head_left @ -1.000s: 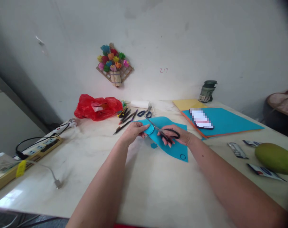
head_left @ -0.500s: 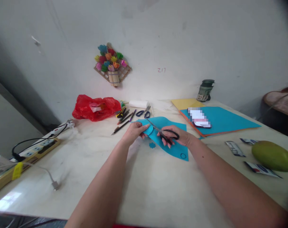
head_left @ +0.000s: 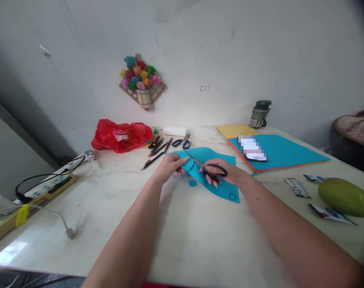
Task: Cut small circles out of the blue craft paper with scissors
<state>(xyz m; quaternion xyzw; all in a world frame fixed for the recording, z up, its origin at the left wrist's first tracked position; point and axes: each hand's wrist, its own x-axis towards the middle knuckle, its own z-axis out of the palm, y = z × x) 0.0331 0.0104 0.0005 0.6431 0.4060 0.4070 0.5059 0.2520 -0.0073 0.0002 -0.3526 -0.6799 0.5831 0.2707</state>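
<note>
Over the table [head_left: 115, 216], left grip [head_left: 171, 165] clamped on blue sheet [head_left: 208, 155], right grip [head_left: 232, 170] around black-handled scissors [head_left: 204, 165], both scarcely moved since.

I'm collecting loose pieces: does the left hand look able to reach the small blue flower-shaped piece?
Probably yes: the piece lies uncovered on the pale table nearby, though the left hand may need to release the blue sheet.

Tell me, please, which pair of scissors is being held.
The black-handled scissors, in the right hand; the blue-handled pair lies untouched on the table.
</note>
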